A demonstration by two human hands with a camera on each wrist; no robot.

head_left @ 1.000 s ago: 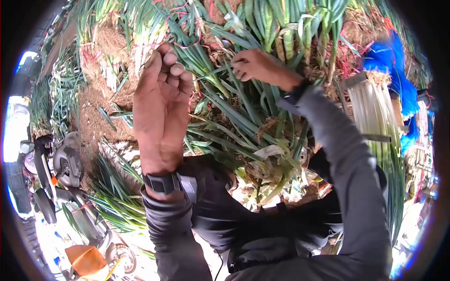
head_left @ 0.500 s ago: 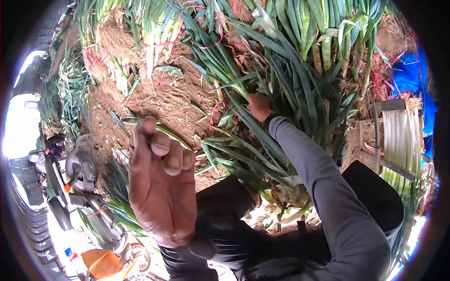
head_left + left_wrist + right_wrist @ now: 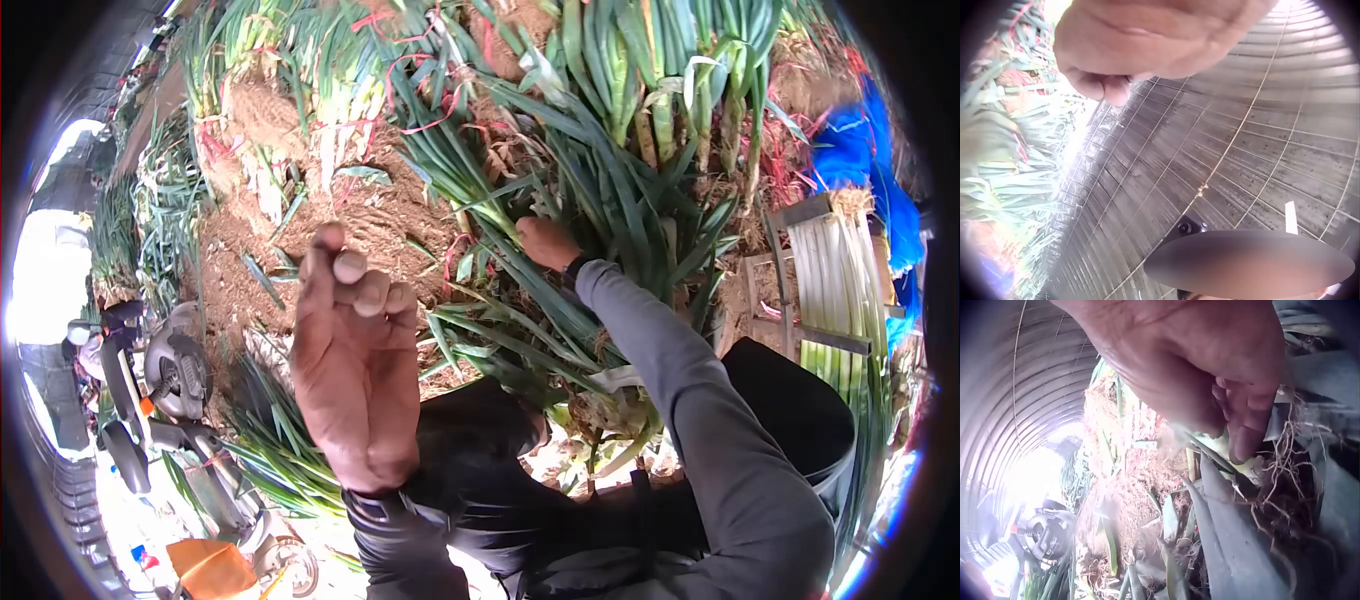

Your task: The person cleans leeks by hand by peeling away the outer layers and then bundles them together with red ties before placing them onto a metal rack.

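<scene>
In the head view the left hand [image 3: 358,375] is raised palm up on the near left, its fingers loosely curled, nothing clearly visible in them. The left wrist view shows its bent fingers [image 3: 1115,91] from close by. Further forward, the right hand [image 3: 547,244] reaches down among long green leeks and grips the pale lower stalk of a leafy leek bunch [image 3: 492,212]. From the right wrist, bent fingers [image 3: 1249,434] close round a pale stalk [image 3: 1251,467], with thin roots [image 3: 1285,456] beside them. The hand hides part of that stalk.
Tied leek bundles [image 3: 640,70] lie across the far side on brown soil [image 3: 235,275]. At the right, white-stemmed leeks [image 3: 828,270] rest in a wooden rack [image 3: 785,290] beside blue cloth [image 3: 850,150]. A motorbike [image 3: 180,365] stands at the left; a root clump [image 3: 610,415] lies near the knees.
The right hand has gone from above the leaves down onto a stalk and grips it. The left hand has shifted lower in the head view, its fingers still curled.
</scene>
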